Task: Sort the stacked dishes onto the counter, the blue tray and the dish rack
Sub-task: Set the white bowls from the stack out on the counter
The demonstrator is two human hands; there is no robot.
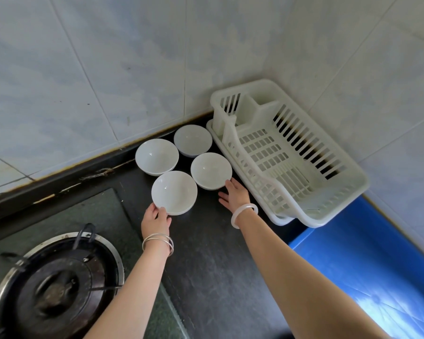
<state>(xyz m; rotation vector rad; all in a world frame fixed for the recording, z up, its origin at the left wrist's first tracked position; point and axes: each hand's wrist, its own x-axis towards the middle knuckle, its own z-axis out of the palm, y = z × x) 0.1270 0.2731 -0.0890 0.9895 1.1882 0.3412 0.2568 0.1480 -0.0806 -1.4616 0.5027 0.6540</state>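
Observation:
Several white bowls stand upright on the dark counter (206, 253) near the wall corner. My left hand (156, 220) grips the near rim of the nearest bowl (174, 192), which rests on the counter. My right hand (234, 195) has its fingers spread, with fingertips touching the near edge of the right bowl (211, 170). Two more bowls sit behind: one at the left (156, 156), one at the back (192, 140). The white plastic dish rack (348, 192) stands empty to the right. The blue tray (367, 265) lies at the lower right.
A gas stove burner (54, 287) with a metal ring sits at the lower left. Tiled walls (108, 69) meet in a corner behind the bowls and the rack. The rack stands on a white drip tray (212, 128).

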